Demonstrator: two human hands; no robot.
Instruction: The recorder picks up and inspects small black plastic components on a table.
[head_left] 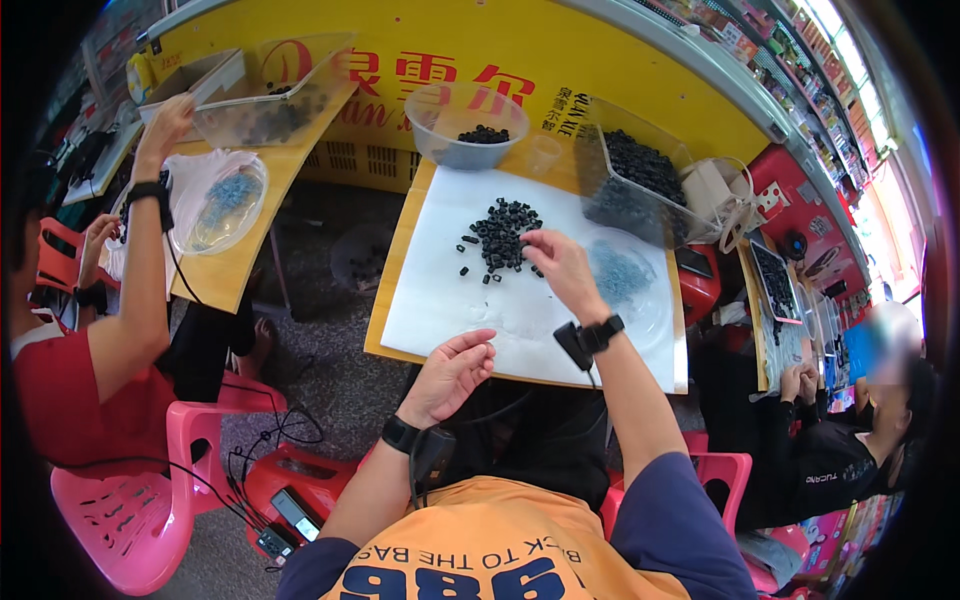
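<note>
A loose pile of small black cylindrical parts lies on a white sheet on the table in front of me. My right hand reaches to the right edge of the pile. Its thumb and fingers are closed at the parts, and whatever they hold is too small to tell. Over the near edge of the sheet is my left hand, closed with fingers curled and thumb against them; anything in it is hidden. Partly behind my right hand, a clear shallow dish holds thin bluish pieces.
Behind the sheet stand a translucent bowl with black parts, a small clear cup and a clear bin full of black parts. A white bag sits beside the bin. Other people work at tables on both sides.
</note>
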